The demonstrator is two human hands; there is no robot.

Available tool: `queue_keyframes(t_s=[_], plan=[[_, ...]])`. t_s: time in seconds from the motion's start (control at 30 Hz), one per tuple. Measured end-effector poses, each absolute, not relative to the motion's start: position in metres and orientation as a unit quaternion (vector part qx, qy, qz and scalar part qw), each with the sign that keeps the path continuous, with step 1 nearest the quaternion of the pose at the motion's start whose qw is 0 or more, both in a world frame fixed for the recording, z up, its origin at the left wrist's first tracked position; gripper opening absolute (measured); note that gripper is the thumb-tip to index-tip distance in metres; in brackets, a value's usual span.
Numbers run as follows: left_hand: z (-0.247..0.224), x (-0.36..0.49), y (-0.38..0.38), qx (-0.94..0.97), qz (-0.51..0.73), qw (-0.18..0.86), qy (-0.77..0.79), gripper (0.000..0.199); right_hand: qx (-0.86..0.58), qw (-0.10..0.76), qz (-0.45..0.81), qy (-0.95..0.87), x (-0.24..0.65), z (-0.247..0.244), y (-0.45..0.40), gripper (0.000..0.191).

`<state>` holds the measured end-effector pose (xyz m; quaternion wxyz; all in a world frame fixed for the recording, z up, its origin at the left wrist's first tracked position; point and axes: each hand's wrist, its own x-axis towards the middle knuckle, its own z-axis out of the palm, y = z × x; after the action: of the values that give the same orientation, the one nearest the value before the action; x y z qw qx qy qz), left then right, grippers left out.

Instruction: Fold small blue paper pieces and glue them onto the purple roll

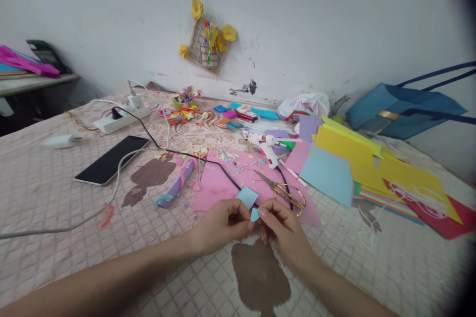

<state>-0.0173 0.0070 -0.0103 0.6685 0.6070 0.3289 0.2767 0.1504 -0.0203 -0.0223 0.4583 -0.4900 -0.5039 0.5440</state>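
Pinching small blue paper (255, 215), left fingers (243, 228) and right fingers (267, 215), worn grid-patterned table (48, 183), pale wall (316, 25) behind

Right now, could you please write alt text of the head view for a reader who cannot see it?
A left hand and right hand meet at a small light-blue piece over a patterned table. Beyond them are gold-handled scissors, pink paper and a white glue gun; yellow sheets and a blue bag are at right, a phone at left.

pale wall (305, 25) w/ dk marks (253, 87) – grid-patterned tbl (55, 203) below
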Motion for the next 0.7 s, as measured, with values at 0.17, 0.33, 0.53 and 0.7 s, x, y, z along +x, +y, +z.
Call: queue_keyframes(t_s=[0.17,0.33,0.53,0.7], plan=[[-0.0044,-0.0161,0.0046,0.591,0.304,0.662,0.348,0.034,-0.491,0.426,0.526,-0.549,0.1487,-0.0164,-0.0238,0.026],[-0.0078,-0.0142,0.0053,0.601,0.320,0.638,0.361,0.033,-0.488,0.419,0.525,-0.557,0.1474,-0.0169,-0.0254,0.025],[-0.0029,-0.0171,0.0091,0.578,0.290,0.664,0.374,0.030,-0.493,0.422,0.525,-0.550,0.1478,-0.0146,-0.0238,0.023],[0.0002,-0.0201,0.0108,0.571,0.270,0.683,0.367,0.028,-0.485,0.427,0.533,-0.546,0.1483,-0.0111,-0.0254,0.024]])
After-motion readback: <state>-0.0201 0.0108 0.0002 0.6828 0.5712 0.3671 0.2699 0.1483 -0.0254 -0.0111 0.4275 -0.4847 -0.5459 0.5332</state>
